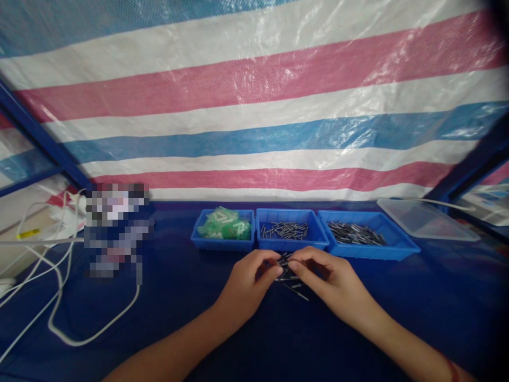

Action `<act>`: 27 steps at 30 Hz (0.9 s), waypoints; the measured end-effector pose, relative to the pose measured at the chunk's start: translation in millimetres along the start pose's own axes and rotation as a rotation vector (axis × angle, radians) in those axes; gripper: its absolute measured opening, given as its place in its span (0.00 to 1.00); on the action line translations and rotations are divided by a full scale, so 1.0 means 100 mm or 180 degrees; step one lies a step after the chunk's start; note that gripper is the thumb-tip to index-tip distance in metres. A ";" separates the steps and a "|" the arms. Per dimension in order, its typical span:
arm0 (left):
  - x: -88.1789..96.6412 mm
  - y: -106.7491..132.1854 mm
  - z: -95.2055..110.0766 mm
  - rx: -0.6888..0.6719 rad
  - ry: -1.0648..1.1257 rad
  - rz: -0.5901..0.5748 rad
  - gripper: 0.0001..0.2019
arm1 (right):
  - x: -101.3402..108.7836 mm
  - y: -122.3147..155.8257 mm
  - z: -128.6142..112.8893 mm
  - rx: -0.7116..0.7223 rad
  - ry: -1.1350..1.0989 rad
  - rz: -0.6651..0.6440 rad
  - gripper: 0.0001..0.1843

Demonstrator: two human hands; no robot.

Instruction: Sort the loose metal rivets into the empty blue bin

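Note:
My left hand (pixel 254 276) and my right hand (pixel 326 273) meet in front of the middle blue bin. Thumb and fingers of each are bent into a pinch around thin metal pieces that look like blind rivets (pixel 285 259). The fingertips partly hide these. Several loose blind rivets (pixel 296 291) lie on the dark blue table just below the fingertips. Behind the hands, the middle bin (pixel 292 245) contains slim silvery metal pins (pixel 286 230). The right bin (pixel 369 250) has a heap of darker, similar pieces (pixel 353 233).
At left in the row, a blue bin (pixel 222 243) holds green-and-clear plastic bags (pixel 225 223). A translucent lid (pixel 425 220) lies at the far right. White cables (pixel 59 297) and a blurred-out patch (pixel 119 228) occupy the left. A striped plastic sheet (pixel 254 90) hangs behind.

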State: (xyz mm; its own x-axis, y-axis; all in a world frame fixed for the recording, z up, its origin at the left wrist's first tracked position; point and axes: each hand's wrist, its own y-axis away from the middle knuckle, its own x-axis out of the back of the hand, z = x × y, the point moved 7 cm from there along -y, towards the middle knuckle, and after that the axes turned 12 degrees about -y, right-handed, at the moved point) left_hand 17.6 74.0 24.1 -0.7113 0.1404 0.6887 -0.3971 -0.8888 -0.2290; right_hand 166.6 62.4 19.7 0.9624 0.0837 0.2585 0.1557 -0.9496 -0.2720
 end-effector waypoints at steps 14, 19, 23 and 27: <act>-0.01 0.02 -0.03 0.0154 0.0036 0.0059 0.06 | -0.01 0.01 -0.02 0.0041 -0.0157 0.0059 0.08; 0.04 0.03 0.00 0.0077 0.0140 0.0253 0.06 | -0.05 0.00 -0.06 0.0170 0.0090 -0.0186 0.06; 0.00 0.03 0.01 -0.0003 0.0228 0.0090 0.09 | -0.09 -0.01 -0.21 0.0503 0.0384 -0.0637 0.05; -0.06 0.03 0.03 -0.0251 -0.0310 -0.0113 0.14 | 0.28 -0.10 -0.28 0.0829 0.1093 -0.0281 0.06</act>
State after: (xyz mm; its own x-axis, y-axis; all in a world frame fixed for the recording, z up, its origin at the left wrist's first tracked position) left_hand 22.7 69.0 21.4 -0.6377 0.1247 0.7601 -0.4681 -0.8464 -0.2538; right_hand 185.5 65.9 55.7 0.8199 0.0142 0.5723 0.3273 -0.8318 -0.4484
